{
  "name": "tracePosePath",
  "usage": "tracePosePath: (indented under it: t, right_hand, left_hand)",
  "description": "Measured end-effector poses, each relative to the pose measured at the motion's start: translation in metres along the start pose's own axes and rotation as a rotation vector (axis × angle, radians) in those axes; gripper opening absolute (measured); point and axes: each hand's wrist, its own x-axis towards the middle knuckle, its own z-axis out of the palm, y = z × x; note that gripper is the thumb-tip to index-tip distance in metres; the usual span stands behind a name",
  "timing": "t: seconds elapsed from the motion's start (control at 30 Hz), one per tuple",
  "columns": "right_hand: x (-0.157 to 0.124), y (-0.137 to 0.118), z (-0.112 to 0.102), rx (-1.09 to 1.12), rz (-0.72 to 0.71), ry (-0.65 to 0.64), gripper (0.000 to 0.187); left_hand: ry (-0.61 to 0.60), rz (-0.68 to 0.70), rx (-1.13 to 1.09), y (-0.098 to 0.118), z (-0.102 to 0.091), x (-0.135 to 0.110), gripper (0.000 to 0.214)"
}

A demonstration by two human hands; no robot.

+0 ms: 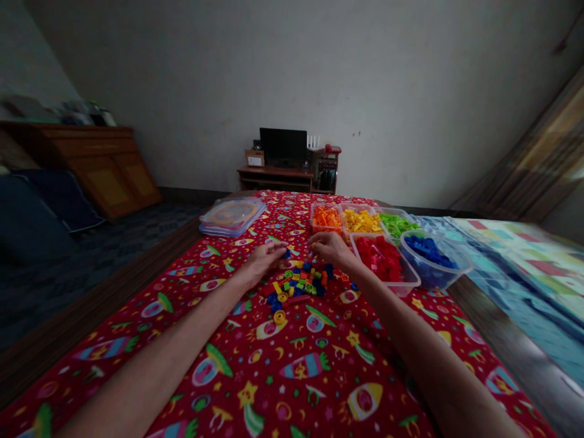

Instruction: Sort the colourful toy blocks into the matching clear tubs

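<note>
My left hand (265, 258) is closed in a pinch, with a small blue toy brick (286, 253) at its fingertips. Across from it, my right hand (332, 247) has its fingers curled together; what they hold, if anything, is too small to make out. Just below and between both hands lies a loose pile of mixed toy bricks (298, 283) in blue, green, yellow, orange and red. A round yellow piece (279, 317) lies at the pile's near end. Close beside my right wrist stands a clear tub of red bricks (409, 280).
Behind the red tub are tubs of orange (326, 216), yellow (362, 220) and green pieces (398, 222). A round tub of blue bricks (440, 277) stands at the right. Stacked clear lids (233, 216) lie at the far left on the red patterned cloth (301, 368).
</note>
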Motion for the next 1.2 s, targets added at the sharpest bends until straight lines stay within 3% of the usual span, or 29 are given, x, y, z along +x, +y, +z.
tracePosePath:
  t: [0.1,0.23,0.57,0.9,1.03,1.2]
  right_hand:
    - [0.001,0.000,0.001,0.223,0.098,-0.028,0.027]
    - [0.000,0.000,-0.001,0.304,0.039,-0.025,0.020]
    - [-0.011,-0.017,0.004,-0.292,-0.238,-0.045,0.030]
    - [-0.025,-0.025,0.005,-0.547,-0.348,-0.093,0.031]
    - [-0.022,-0.029,-0.018,-0.641,-0.272,0.000,0.026]
    - [-0.022,-0.015,-0.098,-0.741,-0.028,0.338,0.028]
  left_hand:
    - [-0.022,-0.046,-0.092,0.004,0.003,-0.002,0.030]
    - [-0.047,-0.018,-0.123,0.007,0.006,-0.005,0.035]
    - [-0.009,0.001,0.003,0.006,0.010,-0.005,0.042]
    - [-0.087,0.015,0.077,0.006,0.019,-0.007,0.046]
    - [-0.089,0.079,0.165,0.002,0.017,-0.003,0.044]
    - [-0.162,0.190,0.398,0.004,0.007,0.003,0.039]
